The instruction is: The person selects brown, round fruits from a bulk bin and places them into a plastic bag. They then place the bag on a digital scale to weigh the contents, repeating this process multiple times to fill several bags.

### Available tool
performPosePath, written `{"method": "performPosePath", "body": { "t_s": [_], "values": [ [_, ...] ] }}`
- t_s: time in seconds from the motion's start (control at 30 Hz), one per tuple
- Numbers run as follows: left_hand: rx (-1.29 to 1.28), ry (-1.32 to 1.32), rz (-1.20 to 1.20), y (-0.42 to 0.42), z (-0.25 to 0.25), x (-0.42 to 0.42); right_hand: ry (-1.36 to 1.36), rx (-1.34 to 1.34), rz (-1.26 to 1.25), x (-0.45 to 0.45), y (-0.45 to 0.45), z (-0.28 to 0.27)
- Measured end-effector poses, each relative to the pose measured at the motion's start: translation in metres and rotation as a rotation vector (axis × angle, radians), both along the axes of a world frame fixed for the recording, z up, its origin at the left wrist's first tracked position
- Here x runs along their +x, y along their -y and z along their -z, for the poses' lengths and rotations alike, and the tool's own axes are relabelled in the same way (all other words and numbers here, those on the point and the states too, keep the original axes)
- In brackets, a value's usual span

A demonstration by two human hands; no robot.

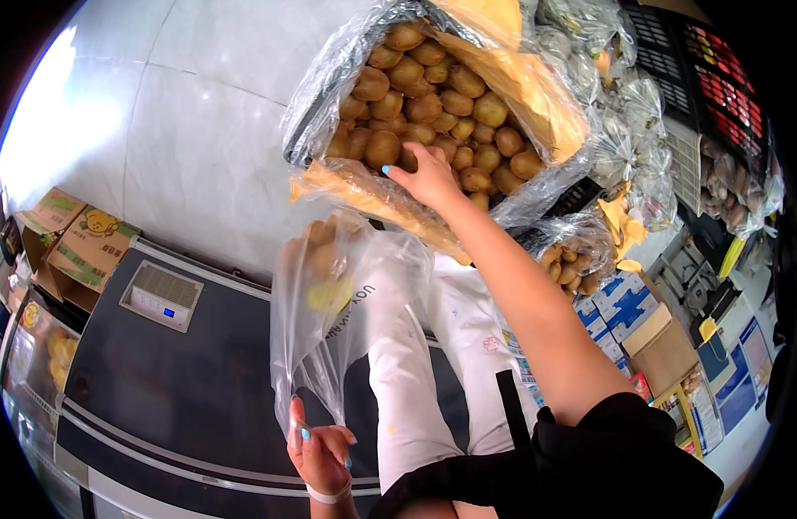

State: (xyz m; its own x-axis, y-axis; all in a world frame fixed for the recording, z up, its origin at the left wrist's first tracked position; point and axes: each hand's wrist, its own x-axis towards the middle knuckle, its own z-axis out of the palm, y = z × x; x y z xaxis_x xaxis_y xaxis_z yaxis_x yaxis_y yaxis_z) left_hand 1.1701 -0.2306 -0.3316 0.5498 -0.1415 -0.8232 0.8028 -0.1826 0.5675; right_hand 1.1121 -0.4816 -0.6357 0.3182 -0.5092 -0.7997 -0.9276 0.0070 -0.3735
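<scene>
A crate lined with clear plastic film and brown paper holds many brown kiwifruit. My right hand reaches in at its near side, thumb and fingers curved over a kiwifruit. Whether they grip it is hidden by the hand. Low on the left, my left hand pinches the edge of a clear plastic bag. Inside that bag, several kiwifruit rest at the far end, with a yellow-green patch below them. The bag lies over my white trousers.
A dark chest freezer with a small control panel stands at left, near cardboard boxes. Right of the crate are a smaller bag of brown produce, tied plastic bags, black crates and an opened carton.
</scene>
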Motion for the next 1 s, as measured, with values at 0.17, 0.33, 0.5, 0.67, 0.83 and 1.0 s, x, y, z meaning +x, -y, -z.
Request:
{"method": "performPosePath", "body": {
  "t_s": [0.17,0.33,0.5,0.67,0.83,1.0],
  "values": [
    [0.043,0.04,0.055,-0.003,0.006,0.009,-0.133,-0.128,0.07,0.022,-0.014,0.043],
    [0.044,-0.003,0.042,-0.008,0.011,0.008,-0.126,-0.164,0.153,0.03,-0.031,0.044],
    [0.045,-0.022,0.052,0.0,0.015,0.009,0.04,-0.037,0.31,0.015,-0.016,0.042],
    [0.058,-0.059,0.062,0.003,0.012,0.011,0.48,0.552,0.542,-0.023,0.015,0.005],
    [0.023,-0.068,0.042,0.017,0.008,0.006,0.764,0.872,-0.431,0.004,-0.019,-0.109],
    [0.051,-0.083,0.094,0.033,0.001,0.005,0.487,0.763,-0.374,0.024,-0.129,-0.13]
  ]
}}
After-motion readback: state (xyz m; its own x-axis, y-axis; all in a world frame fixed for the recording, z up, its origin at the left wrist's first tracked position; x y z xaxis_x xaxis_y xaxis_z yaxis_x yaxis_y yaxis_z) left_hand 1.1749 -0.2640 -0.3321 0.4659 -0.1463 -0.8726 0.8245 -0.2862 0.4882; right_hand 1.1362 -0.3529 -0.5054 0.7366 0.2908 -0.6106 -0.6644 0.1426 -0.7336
